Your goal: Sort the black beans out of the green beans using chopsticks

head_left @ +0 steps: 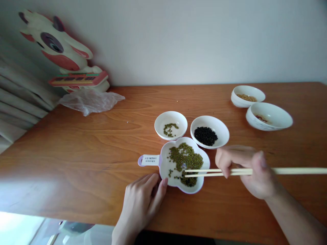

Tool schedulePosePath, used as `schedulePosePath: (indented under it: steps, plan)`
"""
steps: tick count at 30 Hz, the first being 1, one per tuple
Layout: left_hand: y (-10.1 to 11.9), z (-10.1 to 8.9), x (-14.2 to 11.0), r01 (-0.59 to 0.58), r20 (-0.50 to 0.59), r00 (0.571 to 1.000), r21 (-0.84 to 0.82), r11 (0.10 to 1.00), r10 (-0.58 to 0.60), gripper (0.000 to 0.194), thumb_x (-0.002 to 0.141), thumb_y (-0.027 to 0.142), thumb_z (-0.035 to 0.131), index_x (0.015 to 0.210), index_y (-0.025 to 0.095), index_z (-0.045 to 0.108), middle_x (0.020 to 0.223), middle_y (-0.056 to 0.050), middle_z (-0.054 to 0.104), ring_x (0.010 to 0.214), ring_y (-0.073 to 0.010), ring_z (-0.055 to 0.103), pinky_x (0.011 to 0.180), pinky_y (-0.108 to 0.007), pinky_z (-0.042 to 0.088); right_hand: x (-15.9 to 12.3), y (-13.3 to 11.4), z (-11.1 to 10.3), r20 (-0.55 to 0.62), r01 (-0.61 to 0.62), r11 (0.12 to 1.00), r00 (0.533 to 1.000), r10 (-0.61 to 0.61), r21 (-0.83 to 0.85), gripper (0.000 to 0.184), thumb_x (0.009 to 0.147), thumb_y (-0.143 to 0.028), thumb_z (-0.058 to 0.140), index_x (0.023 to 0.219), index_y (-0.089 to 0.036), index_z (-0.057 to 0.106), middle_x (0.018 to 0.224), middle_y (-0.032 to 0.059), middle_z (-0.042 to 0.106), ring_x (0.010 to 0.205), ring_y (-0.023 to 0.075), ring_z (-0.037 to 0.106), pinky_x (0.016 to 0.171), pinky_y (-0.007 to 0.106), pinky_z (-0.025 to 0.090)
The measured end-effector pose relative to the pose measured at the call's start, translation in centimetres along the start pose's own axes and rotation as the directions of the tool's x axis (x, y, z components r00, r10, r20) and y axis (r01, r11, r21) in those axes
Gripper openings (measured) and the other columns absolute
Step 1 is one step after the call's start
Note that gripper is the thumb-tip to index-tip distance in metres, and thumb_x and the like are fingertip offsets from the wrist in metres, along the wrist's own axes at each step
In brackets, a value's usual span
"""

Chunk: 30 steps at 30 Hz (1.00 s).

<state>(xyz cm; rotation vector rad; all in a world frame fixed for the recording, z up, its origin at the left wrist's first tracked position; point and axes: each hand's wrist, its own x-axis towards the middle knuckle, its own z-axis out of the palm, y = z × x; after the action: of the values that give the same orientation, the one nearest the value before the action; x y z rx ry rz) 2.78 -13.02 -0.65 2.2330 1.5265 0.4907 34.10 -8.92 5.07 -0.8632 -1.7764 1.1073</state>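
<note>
A flower-shaped white dish (166,162) with a short labelled handle (148,160) holds a heap of green mung beans (186,157) mixed with a few dark ones. My right hand (249,172) is closed on a pair of wooden chopsticks (204,172), whose tips rest among the beans. My left hand (143,200) lies open on the table, fingers touching the dish's near-left rim. Behind the dish stand a small white bowl (171,124) with a few green beans and a white bowl (209,131) of black beans.
Two more white bowls (247,95) (269,116) with a little grain stand at the back right of the wooden table (89,153). A cow-patterned toy (63,51) and a crumpled plastic bag (90,100) sit at the back left against the wall.
</note>
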Motion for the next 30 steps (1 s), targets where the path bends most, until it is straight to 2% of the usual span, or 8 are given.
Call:
schedulePosePath:
  steps: [5,10,18,26,30]
  plan:
    - [0.1,0.0,0.1,0.003,-0.006,1.0,-0.009,1.0,-0.003,0.038,0.109,0.037,0.048,0.075,0.021,0.046,0.068,0.003,0.061,0.061,-0.0122,0.059,0.06,-0.025,0.034,-0.1,0.8,0.6,0.113,-0.062,0.998,0.992,0.058,0.029,0.075,0.103,-0.076,0.019,0.071,-0.021,0.059,0.068,0.0031,0.059,0.062,0.0172,0.054,0.061,0.033,0.039]
    - [0.1,0.0,0.1,-0.006,-0.013,1.0,-0.007,1.0,0.006,0.038,0.109,0.037,0.048,0.075,0.021,0.046,0.066,0.003,0.059,0.058,-0.0114,0.056,0.059,-0.025,0.033,-0.3,1.1,1.0,0.143,-0.082,0.995,0.987,0.073,0.053,0.074,0.102,-0.078,0.021,0.075,-0.021,0.059,0.07,0.0025,0.059,0.065,0.0172,0.053,0.063,0.033,0.037]
    - [0.0,0.1,0.0,0.002,0.0,1.0,-0.008,1.0,-0.002,0.038,0.109,0.037,0.048,0.075,0.021,0.046,0.067,0.003,0.059,0.059,-0.0117,0.055,0.059,-0.026,0.032,-0.5,1.4,1.1,0.17,-0.045,0.999,0.985,0.044,0.006,0.075,0.104,-0.075,0.015,0.077,-0.021,0.06,0.072,0.0019,0.059,0.067,0.0164,0.055,0.067,0.033,0.038]
    - [0.0,0.0,0.1,0.005,0.0,1.0,-0.012,1.0,-0.005,0.038,0.109,0.037,0.048,0.075,0.021,0.047,0.068,0.003,0.06,0.06,-0.0119,0.057,0.06,-0.025,0.033,-0.5,1.2,1.4,0.113,0.005,1.0,0.994,-0.007,0.018,0.071,0.109,-0.065,0.019,0.074,-0.02,0.062,0.069,0.0016,0.061,0.065,0.0149,0.057,0.064,0.032,0.039]
    - [-0.1,0.0,-0.1,0.002,-0.006,1.0,-0.005,1.0,-0.002,0.038,0.109,0.037,0.048,0.075,0.021,0.046,0.067,0.003,0.06,0.06,-0.012,0.057,0.06,-0.025,0.033,-0.3,0.6,1.3,-0.014,0.064,0.998,0.998,-0.064,0.024,0.073,0.107,-0.068,0.023,0.069,-0.021,0.062,0.065,0.0015,0.059,0.06,0.0148,0.056,0.06,0.032,0.039]
